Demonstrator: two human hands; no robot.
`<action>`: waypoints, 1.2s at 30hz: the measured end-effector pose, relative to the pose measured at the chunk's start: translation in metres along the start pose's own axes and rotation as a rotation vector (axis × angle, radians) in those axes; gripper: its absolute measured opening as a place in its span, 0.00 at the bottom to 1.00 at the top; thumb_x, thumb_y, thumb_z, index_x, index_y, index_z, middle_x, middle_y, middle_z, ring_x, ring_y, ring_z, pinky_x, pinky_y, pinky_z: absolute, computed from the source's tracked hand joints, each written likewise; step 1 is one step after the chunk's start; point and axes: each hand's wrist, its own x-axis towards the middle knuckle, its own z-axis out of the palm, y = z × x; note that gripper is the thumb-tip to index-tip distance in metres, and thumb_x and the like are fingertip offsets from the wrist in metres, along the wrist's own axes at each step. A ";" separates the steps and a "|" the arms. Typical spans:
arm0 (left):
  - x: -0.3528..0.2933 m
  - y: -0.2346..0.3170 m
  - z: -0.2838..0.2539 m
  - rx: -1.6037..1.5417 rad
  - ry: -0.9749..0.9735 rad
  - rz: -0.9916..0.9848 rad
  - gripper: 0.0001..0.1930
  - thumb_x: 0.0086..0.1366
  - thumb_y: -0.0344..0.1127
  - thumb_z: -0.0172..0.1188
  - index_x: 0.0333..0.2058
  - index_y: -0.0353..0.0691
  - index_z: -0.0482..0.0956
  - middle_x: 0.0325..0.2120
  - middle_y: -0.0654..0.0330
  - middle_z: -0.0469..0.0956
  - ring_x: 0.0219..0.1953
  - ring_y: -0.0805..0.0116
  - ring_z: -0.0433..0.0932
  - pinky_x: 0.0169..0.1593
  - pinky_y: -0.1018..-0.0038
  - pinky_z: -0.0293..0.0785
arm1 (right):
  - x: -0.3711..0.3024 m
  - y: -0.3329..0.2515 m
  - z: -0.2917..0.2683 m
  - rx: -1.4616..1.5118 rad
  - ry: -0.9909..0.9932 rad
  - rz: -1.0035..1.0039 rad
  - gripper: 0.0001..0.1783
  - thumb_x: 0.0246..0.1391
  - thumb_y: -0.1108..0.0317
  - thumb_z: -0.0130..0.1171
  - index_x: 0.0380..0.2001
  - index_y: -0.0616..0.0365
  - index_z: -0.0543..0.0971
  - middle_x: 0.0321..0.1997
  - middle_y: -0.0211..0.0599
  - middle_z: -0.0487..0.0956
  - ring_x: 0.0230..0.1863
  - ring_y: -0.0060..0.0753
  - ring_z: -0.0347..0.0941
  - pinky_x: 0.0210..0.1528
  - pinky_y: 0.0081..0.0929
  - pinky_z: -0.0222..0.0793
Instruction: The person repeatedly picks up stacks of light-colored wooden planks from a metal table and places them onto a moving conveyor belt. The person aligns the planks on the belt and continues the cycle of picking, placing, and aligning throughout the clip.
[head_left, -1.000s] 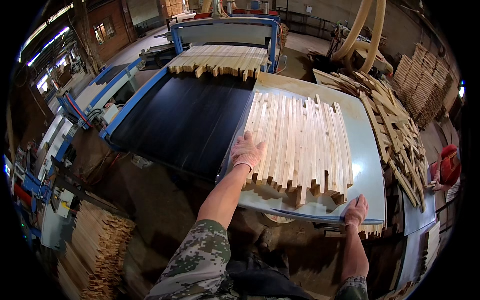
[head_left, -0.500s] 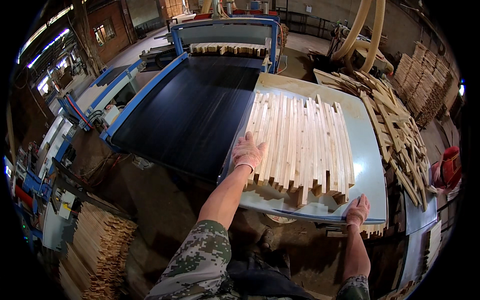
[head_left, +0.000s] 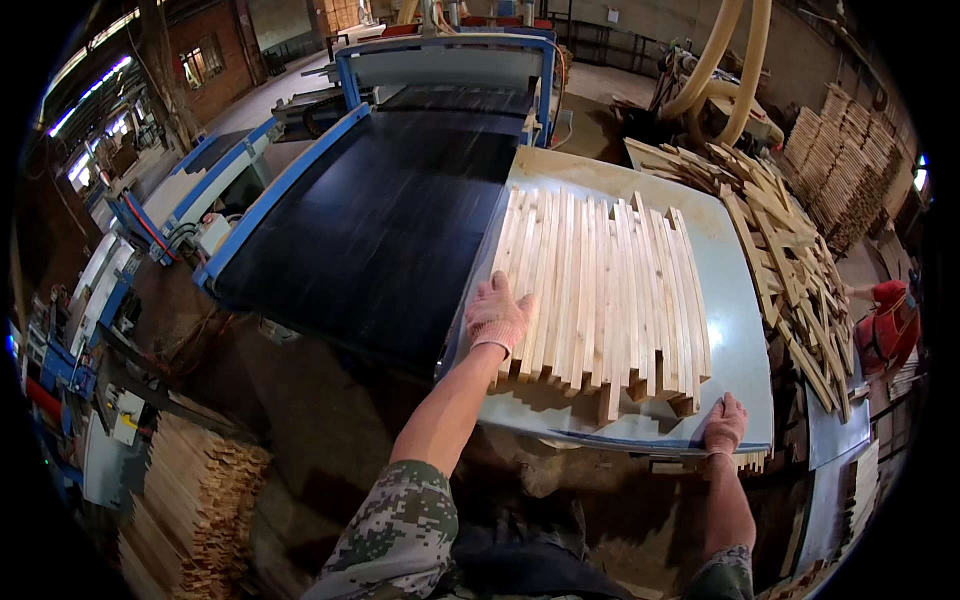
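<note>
A row of pale wooden strips (head_left: 600, 290) lies side by side on a light grey board (head_left: 742, 330), their near ends uneven. My left hand (head_left: 497, 312), in a pinkish knitted glove, rests against the row's left edge near its front, fingers stretched and thumb apart over the strips. At the board's front right corner, my gloved right hand (head_left: 725, 424) lies on the edge with its fingers extended on top. It is apart from the strips. Left of the board, a wide black conveyor belt (head_left: 370, 210) runs into a blue-framed machine (head_left: 445, 65).
Loose offcuts (head_left: 790, 260) are heaped right of the board. A stack of strips (head_left: 200, 500) stands at the lower left, and another stack (head_left: 845, 165) at the far right. Tan hoses (head_left: 745, 75) hang behind. A person in red (head_left: 885, 325) is at the right edge.
The wood pieces at the far end of the belt have passed out of sight into the machine. My hands stay in nearly the same places. The person in red shows more at the right.
</note>
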 end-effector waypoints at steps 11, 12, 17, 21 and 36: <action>0.000 -0.004 -0.003 -0.051 -0.024 0.074 0.45 0.68 0.68 0.59 0.72 0.46 0.57 0.60 0.45 0.70 0.56 0.43 0.81 0.55 0.49 0.80 | 0.157 0.023 0.030 0.657 -0.282 0.245 0.34 0.73 0.39 0.51 0.40 0.65 0.84 0.28 0.38 0.81 0.33 0.38 0.77 0.40 0.39 0.73; 0.000 -0.008 -0.002 -0.062 -0.025 0.088 0.45 0.68 0.67 0.59 0.72 0.45 0.57 0.60 0.45 0.69 0.56 0.43 0.81 0.57 0.50 0.79 | 0.166 0.007 0.032 0.771 -0.390 0.323 0.35 0.73 0.37 0.50 0.39 0.63 0.84 0.26 0.36 0.78 0.31 0.35 0.75 0.37 0.37 0.73; 0.002 -0.008 0.004 -0.092 -0.002 0.124 0.45 0.67 0.64 0.62 0.73 0.45 0.58 0.63 0.46 0.68 0.61 0.43 0.77 0.62 0.52 0.75 | 0.190 -0.054 0.056 0.919 -0.438 0.380 0.37 0.73 0.31 0.47 0.37 0.57 0.82 0.22 0.30 0.72 0.23 0.29 0.69 0.28 0.33 0.65; -0.001 -0.011 0.001 -0.159 -0.030 0.094 0.45 0.66 0.62 0.64 0.73 0.44 0.60 0.67 0.44 0.66 0.66 0.43 0.72 0.66 0.53 0.73 | 0.190 -0.107 0.051 0.508 -0.406 0.049 0.45 0.68 0.31 0.53 0.51 0.74 0.84 0.37 0.47 0.86 0.41 0.42 0.82 0.46 0.41 0.77; 0.046 -0.077 -0.037 -0.372 0.081 0.161 0.46 0.63 0.61 0.67 0.72 0.43 0.64 0.62 0.46 0.73 0.63 0.44 0.75 0.65 0.53 0.74 | 0.159 -0.199 0.026 0.669 -0.541 0.135 0.29 0.59 0.50 0.71 0.41 0.74 0.85 0.36 0.39 0.86 0.38 0.31 0.79 0.44 0.36 0.76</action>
